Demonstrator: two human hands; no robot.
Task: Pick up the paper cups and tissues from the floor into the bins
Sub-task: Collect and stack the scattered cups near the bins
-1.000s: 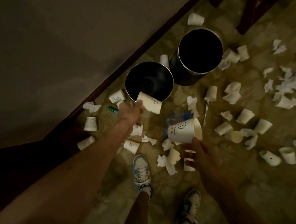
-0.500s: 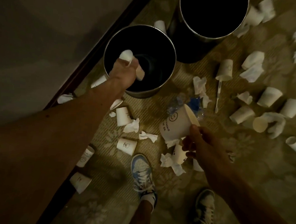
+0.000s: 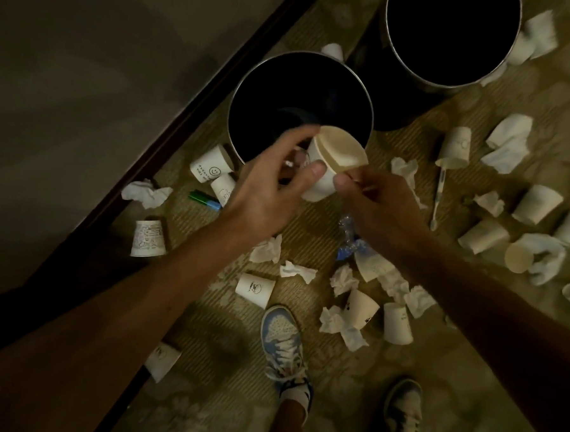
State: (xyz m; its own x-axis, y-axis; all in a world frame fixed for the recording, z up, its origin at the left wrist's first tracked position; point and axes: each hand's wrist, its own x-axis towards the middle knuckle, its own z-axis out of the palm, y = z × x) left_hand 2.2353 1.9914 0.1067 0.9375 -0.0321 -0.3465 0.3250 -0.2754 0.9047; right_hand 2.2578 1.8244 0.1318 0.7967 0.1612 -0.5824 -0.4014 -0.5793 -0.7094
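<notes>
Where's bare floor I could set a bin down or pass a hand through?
Bare carpet: between the left shoe and right shoe, and from the left shoe across to the fallen cup at lower left. Crowded: tissues and cups just ahead of the shoes, and the cup cluster at far right.

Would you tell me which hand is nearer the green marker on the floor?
Left. The left hand is just right of the green marker; the right hand is farther right, past the paper cup.

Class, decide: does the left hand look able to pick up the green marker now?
Probably not yet: the left hand grips the paper cup over the bin, though the marker lies uncovered nearby.
</notes>
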